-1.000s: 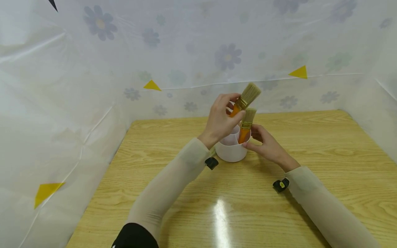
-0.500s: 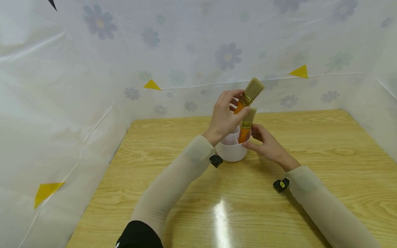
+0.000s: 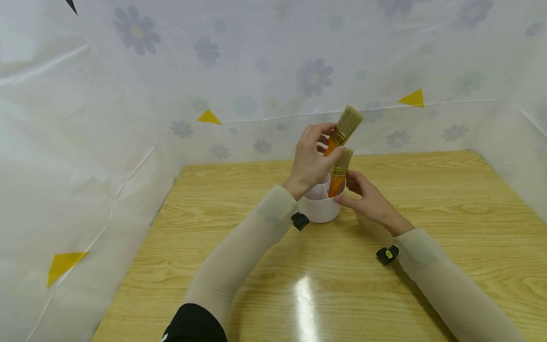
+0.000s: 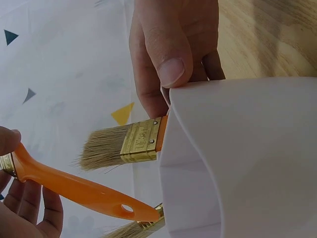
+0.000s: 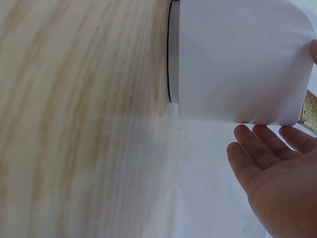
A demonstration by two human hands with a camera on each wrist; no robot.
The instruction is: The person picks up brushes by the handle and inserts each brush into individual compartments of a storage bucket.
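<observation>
A white divided cup point(image 3: 321, 211) stands on the wooden table. My left hand point(image 3: 312, 154) pinches a paintbrush point(image 3: 348, 121) near its metal band, above the cup. Its bristles point up to the right; in the left wrist view its orange handle point(image 4: 79, 192) slants down to the cup's mouth. A second paintbrush point(image 3: 340, 168) stands bristles up inside the cup's right compartment. The left wrist view also shows part of a third brush point(image 4: 141, 229) at the mouth, partly hidden by the handle. My right hand point(image 3: 369, 202) grips the cup's right side, thumb on the rim, fingers point(image 5: 260, 148) against the wall.
The wooden table point(image 3: 256, 280) extends around the cup on every side. White flower-printed sheeting point(image 3: 256, 61) hangs behind and to the left, bearing yellow triangles point(image 3: 412, 98). A small black camera point(image 3: 300, 221) sits on my left wrist, another camera point(image 3: 387, 255) on my right.
My left hand has risen slightly and shifted right with the paintbrush, then stayed almost still over the last half second. The right hand and the cup have kept their place.
</observation>
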